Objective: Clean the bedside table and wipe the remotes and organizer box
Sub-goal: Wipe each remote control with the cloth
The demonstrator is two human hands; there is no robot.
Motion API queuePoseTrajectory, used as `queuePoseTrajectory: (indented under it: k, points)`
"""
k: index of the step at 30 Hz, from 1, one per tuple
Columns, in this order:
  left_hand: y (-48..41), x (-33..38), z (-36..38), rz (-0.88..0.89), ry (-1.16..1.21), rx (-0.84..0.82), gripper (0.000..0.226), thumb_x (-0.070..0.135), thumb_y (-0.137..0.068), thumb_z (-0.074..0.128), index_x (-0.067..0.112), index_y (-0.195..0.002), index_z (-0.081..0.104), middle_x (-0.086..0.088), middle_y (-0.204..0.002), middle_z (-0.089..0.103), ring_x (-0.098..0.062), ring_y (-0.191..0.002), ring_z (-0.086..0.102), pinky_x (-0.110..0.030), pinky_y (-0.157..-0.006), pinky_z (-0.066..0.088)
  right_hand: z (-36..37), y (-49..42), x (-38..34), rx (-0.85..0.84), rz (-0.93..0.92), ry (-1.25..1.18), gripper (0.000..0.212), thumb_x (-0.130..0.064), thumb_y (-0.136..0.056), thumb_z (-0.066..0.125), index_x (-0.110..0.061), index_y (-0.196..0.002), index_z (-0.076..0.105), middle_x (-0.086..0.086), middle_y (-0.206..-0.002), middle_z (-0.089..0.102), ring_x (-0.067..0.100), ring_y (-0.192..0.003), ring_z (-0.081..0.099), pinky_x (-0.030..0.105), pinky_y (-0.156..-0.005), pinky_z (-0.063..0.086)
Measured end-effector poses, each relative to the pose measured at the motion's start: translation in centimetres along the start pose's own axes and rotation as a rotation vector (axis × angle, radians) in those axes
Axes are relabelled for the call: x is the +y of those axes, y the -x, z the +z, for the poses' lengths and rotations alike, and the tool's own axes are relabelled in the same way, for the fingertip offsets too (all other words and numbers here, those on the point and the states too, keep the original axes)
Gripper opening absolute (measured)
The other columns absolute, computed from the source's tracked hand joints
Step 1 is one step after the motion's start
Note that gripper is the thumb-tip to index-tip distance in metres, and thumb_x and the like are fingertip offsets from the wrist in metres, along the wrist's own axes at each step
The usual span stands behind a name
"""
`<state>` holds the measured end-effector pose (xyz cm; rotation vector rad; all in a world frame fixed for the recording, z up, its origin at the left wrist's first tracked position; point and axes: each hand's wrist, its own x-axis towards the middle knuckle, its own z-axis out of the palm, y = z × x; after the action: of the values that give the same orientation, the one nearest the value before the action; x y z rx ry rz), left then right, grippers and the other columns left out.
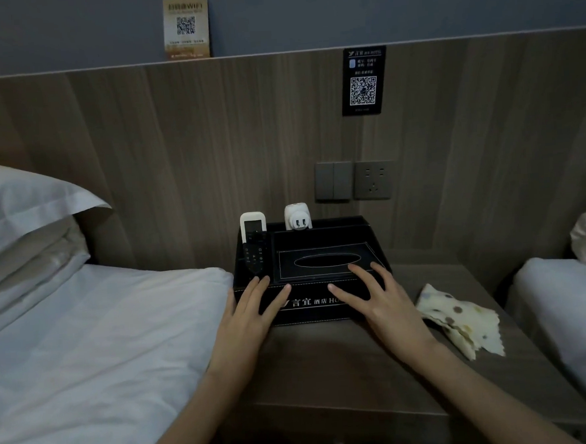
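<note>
On organizer box (310,303): left hand (249,313), right hand (382,302) flat.

Both arms reach forward, left hand (247,315) and right hand (380,300) flat, fingers spread.

**Head view: light and picture quality**

Dim, even, cool-grey room light; source not visible. Shadows faint and soft-edged. White bedding (86,337) the brightest area. Black organizer box (311,311) on the bedside table (327,364) loses detail in the gloom. Wide-angle bowing at top and side edges; fine print slightly soft
</note>
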<state>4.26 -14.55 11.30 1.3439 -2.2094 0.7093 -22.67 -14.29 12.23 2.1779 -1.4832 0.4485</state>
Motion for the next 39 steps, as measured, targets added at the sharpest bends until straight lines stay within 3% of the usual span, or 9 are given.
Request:
queuePoseTrajectory:
  k: [5, 7, 9, 15, 22, 25, 29, 35, 39]
  points:
    - [-1.8, -0.3, -0.4, -0.116, 0.220, 0.084, 0.054, 0.010, -0.081, 0.071, 0.024, -0.132, 0.057, -0.005, -0.126, 0.060, -0.025, -0.116, 0.058, -0.048, -0.108, 0.035, -0.8, -1.3, 0.1, -0.036, 0.006, -0.078, 0.083, -0.016, -0.071, 0.078, -0.046, -0.139, 0.042, 0.008, -0.143, 0.048, 0.044, -0.125, 0.048, 0.062, -0.097, 0.045]
    - [-2.6, -0.1, -1.6, -0.257, 0.427, 0.178, 0.036, 0.014, -0.090, 0.062, 0.022, -0.126, 0.060, 0.002, -0.119, 0.058, -0.017, -0.108, 0.057, -0.040, -0.101, 0.044, -1.3, -1.3, 0.4, -0.058, 0.008, -0.077, 0.076, -0.022, -0.076, 0.073, -0.048, -0.139, 0.040, 0.006, -0.145, 0.047, 0.041, -0.128, 0.047, 0.062, -0.106, 0.033]
    - [-3.7, -0.3, -2.5, -0.435, 0.581, 0.260, 0.034, 0.017, -0.091, 0.060, 0.019, -0.125, 0.056, 0.003, -0.120, 0.052, -0.014, -0.109, 0.053, -0.030, -0.087, 0.047, -1.9, -1.3, 0.6, -0.085, 0.002, -0.076, 0.070, -0.024, -0.082, 0.067, -0.049, -0.141, 0.039, 0.004, -0.149, 0.043, 0.040, -0.132, 0.043, 0.059, -0.112, 0.022]
    - [-7.1, -2.1, -0.9, -0.717, 0.769, 0.113, 0.049, 0.030, -0.083, 0.072, 0.011, -0.124, 0.052, -0.003, -0.121, 0.060, -0.020, -0.116, 0.054, -0.034, -0.093, 0.045, -3.0, -1.5, 1.0, -0.203, -0.002, -0.120, 0.065, -0.029, -0.092, 0.051, -0.053, -0.146, 0.022, -0.004, -0.161, 0.016, 0.031, -0.147, 0.017, 0.045, -0.120, 0.005]
    - [-7.6, -2.1, -0.8, -0.677, 0.635, 0.084, 0.033, 0.034, -0.082, 0.072, 0.009, -0.101, 0.061, -0.003, -0.097, 0.063, -0.023, -0.101, 0.054, -0.037, -0.075, 0.047, -3.7, -1.7, 1.0, -0.289, 0.018, -0.163, 0.067, -0.029, -0.091, 0.052, -0.053, -0.145, 0.022, -0.007, -0.162, 0.009, 0.028, -0.149, 0.009, 0.044, -0.121, 0.008]
    - [-7.5, -2.2, -1.2, -0.644, 0.737, 0.115, 0.026, 0.031, -0.083, 0.073, 0.011, -0.097, 0.063, -0.002, -0.092, 0.068, -0.022, -0.092, 0.061, -0.038, -0.075, 0.050, -3.9, -1.7, 1.1, -0.348, 0.024, -0.192, 0.067, -0.027, -0.092, 0.052, -0.050, -0.147, 0.021, -0.007, -0.163, 0.003, 0.027, -0.150, 0.002, 0.044, -0.122, 0.005]
    - [-7.9, -1.5, -3.0, -0.630, 0.915, 0.245, 0.016, 0.023, -0.083, 0.073, 0.019, -0.091, 0.060, 0.006, -0.086, 0.065, -0.013, -0.084, 0.061, -0.021, -0.069, 0.041, -4.2, -1.3, 1.5, -0.395, 0.047, -0.337, 0.065, -0.021, -0.094, 0.053, -0.043, -0.148, 0.025, -0.009, -0.162, -0.002, 0.022, -0.150, -0.006, 0.044, -0.122, 0.005]
    - [-9.1, -0.7, -6.5, -0.582, 1.084, 0.450, 0.017, 0.020, -0.086, 0.071, 0.021, -0.096, 0.057, 0.000, -0.098, 0.066, 0.001, -0.079, 0.059, -0.006, -0.069, 0.041, -5.3, 1.8, 3.3, -0.217, 0.250, -0.432, 0.059, -0.021, -0.092, 0.060, -0.042, -0.143, 0.039, -0.006, -0.160, 0.020, 0.025, -0.147, 0.011, 0.038, -0.119, 0.015]
    - [-9.9, 1.0, -11.3, -0.493, 1.323, 0.606, 0.018, 0.022, -0.095, 0.058, 0.021, -0.109, 0.048, 0.004, -0.094, 0.066, -0.011, -0.082, 0.069, -0.024, -0.072, 0.053, -5.7, 4.1, 5.9, -0.234, 0.408, -0.319, 0.057, -0.028, -0.090, 0.059, -0.045, -0.140, 0.039, -0.002, -0.158, 0.026, 0.033, -0.142, 0.022, 0.047, -0.115, 0.025]
